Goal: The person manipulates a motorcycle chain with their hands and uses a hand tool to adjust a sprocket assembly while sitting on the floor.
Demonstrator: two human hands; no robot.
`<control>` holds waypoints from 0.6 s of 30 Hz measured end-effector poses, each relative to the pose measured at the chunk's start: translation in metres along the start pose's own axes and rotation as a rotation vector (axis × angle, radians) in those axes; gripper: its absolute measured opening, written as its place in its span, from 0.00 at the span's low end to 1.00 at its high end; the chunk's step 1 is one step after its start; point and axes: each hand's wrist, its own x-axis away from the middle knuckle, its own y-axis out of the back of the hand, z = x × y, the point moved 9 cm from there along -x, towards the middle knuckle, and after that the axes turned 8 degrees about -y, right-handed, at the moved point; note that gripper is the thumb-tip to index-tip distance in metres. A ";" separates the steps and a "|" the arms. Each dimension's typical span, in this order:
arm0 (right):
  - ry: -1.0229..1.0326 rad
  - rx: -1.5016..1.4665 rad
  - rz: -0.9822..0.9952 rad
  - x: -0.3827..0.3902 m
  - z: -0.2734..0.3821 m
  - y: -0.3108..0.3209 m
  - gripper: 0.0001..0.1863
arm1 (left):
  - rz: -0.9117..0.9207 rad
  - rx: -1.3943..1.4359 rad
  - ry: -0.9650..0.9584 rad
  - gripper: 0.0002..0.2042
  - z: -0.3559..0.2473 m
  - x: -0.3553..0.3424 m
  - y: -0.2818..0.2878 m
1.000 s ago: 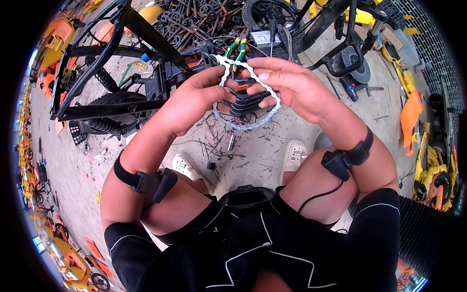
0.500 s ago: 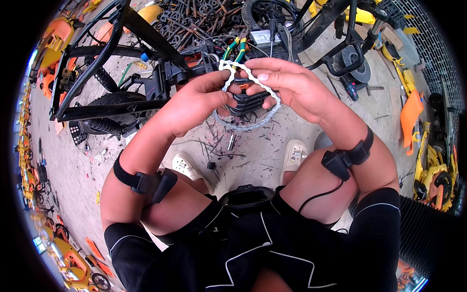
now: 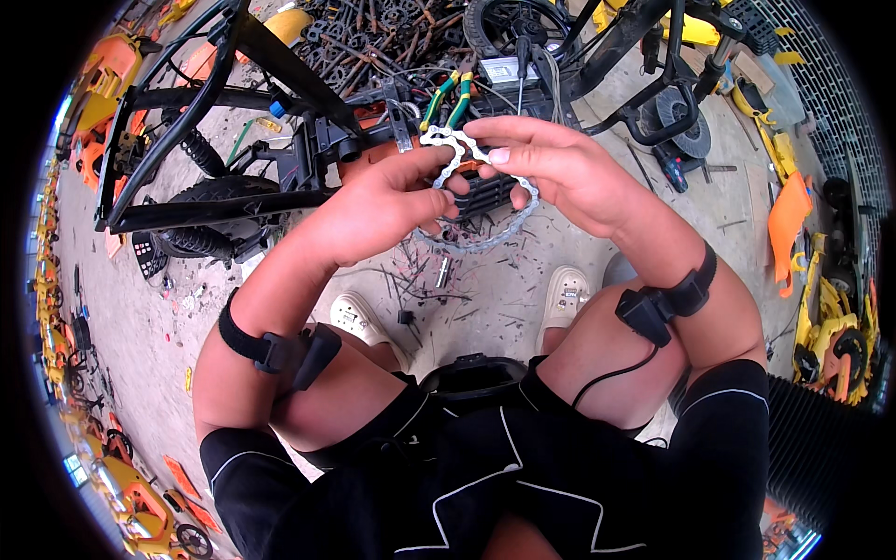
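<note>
Between my hands hangs a silvery roller chain, bent into a loop that sags toward me. My left hand is closed on its left run, thumb and fingers curled round the links. On the right side my right hand grips the chain between thumb and fingers. At the far end, the chain's upper links bunch and cross near both sets of fingertips. Pliers with green and yellow handles lie just beyond the chain. Behind the loop, a black ribbed part of the vehicle shows through.
A black frame with a wheel lies at the left. A screwdriver stands by a silver box. Rusty metal parts are heaped at the back. A power drill lies at the right. Small debris litters the floor between my shoes.
My left hand has shifted slightly right and tilted. The chain's far end now bunches and crosses more beside the fingertips. My right hand has moved only a little.
</note>
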 end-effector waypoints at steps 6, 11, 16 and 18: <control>0.004 0.028 -0.004 -0.001 -0.001 0.000 0.27 | 0.026 -0.019 0.026 0.26 0.002 0.003 -0.004; 0.001 0.024 0.023 -0.002 -0.002 -0.001 0.26 | 0.060 -0.023 0.047 0.25 0.001 0.004 -0.009; 0.001 0.036 0.034 -0.002 -0.002 -0.002 0.26 | 0.097 -0.045 0.031 0.24 0.003 0.005 -0.013; 0.012 0.041 0.021 -0.002 -0.002 -0.002 0.27 | 0.102 -0.038 0.009 0.24 0.004 0.005 -0.014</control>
